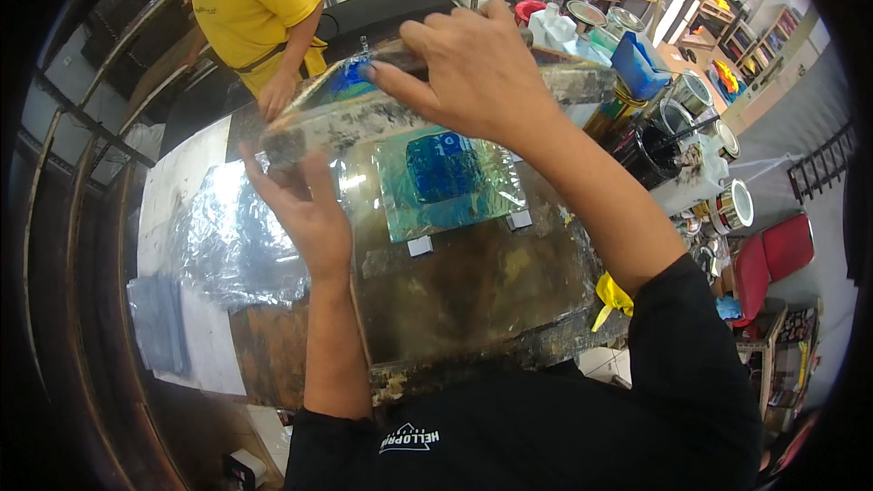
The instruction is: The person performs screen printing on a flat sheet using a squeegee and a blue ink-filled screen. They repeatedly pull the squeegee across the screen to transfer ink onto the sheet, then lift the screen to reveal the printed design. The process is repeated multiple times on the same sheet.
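Note:
A pale, ink-stained screen printing frame [364,124] is raised and tilted over the worktable. My left hand [305,209] grips its near left corner, with thumb and fingers around the edge. My right hand [473,82] is curled over a dark wooden bar [405,62] at the top of the frame; my fingers hide much of the bar. Wet blue ink [350,75] lies close to my right thumb. Beneath the frame, a blue-green printed sheet [418,218] with a dark blue square rests flat on the stained board [446,286]. White tabs [420,246] sit at its near edge.
Clear plastic film [232,245] and a stack of bluish sheets [161,323] lie at left. Paint cans [732,206] and a blue container [639,66] crowd the right side. A yellow cloth [613,298] hangs at the right edge. A person in yellow [259,14] stands across the table.

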A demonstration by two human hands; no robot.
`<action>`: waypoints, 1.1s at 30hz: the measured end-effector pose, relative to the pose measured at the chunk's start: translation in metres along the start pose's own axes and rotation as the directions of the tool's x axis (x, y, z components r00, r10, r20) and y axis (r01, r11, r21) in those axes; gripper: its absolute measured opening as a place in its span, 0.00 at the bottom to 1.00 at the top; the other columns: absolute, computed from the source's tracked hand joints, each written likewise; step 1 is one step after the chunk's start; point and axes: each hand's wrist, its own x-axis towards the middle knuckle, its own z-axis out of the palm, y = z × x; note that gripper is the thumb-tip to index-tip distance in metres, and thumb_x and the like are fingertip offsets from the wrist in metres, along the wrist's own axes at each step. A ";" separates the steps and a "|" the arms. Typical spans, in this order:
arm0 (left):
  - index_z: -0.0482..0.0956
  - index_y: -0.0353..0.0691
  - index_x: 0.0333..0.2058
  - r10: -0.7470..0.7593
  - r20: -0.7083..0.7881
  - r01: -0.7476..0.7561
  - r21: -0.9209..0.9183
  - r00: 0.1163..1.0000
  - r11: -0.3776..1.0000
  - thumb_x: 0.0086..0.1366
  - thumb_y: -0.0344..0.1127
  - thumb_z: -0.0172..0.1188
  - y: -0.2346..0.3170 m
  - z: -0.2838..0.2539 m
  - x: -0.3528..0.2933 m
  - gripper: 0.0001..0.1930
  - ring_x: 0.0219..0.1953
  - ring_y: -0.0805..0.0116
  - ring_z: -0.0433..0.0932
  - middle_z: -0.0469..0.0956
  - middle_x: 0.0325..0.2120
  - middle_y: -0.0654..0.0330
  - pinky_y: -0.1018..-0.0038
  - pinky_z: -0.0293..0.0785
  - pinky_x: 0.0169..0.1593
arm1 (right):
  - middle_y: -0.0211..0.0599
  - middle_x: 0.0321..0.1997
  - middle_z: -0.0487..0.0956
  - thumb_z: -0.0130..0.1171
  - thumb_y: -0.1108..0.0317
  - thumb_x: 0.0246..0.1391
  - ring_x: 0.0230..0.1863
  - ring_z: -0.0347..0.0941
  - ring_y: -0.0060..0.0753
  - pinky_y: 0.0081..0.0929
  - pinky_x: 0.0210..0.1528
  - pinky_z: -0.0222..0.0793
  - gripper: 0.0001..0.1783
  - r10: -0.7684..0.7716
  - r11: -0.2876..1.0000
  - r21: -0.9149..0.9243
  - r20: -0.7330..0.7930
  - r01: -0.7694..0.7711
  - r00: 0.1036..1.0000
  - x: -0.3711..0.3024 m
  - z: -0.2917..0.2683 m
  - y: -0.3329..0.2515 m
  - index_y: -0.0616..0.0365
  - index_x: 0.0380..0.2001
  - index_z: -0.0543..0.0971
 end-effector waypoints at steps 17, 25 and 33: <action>0.74 0.26 0.52 -0.364 0.318 0.002 0.751 0.875 0.660 0.69 0.30 0.64 -0.085 -0.007 -0.090 0.17 0.43 0.42 0.81 0.80 0.39 0.41 0.51 0.76 0.50 | 0.47 0.26 0.83 0.45 0.36 0.70 0.32 0.82 0.47 0.50 0.49 0.68 0.36 0.009 0.994 0.108 0.153 -0.026 0.988 0.046 -0.031 0.017 0.60 0.37 0.86; 0.75 0.24 0.56 -0.349 0.106 0.313 0.255 0.931 0.915 0.71 0.26 0.61 -0.057 -0.045 0.026 0.18 0.35 0.69 0.83 0.82 0.37 0.52 0.74 0.82 0.38 | 0.49 0.27 0.85 0.46 0.32 0.68 0.33 0.83 0.49 0.53 0.52 0.68 0.39 0.032 0.994 0.090 0.325 -0.065 0.945 0.066 -0.022 0.031 0.59 0.33 0.86; 0.79 0.27 0.55 -0.239 -0.101 0.260 0.365 0.966 0.894 0.69 0.27 0.64 -0.032 -0.237 0.138 0.17 0.32 0.76 0.80 0.84 0.35 0.58 0.79 0.76 0.35 | 0.48 0.25 0.81 0.56 0.36 0.66 0.30 0.76 0.54 0.47 0.43 0.68 0.33 -0.005 0.999 0.037 -0.023 0.006 1.000 0.059 -0.001 0.021 0.61 0.31 0.83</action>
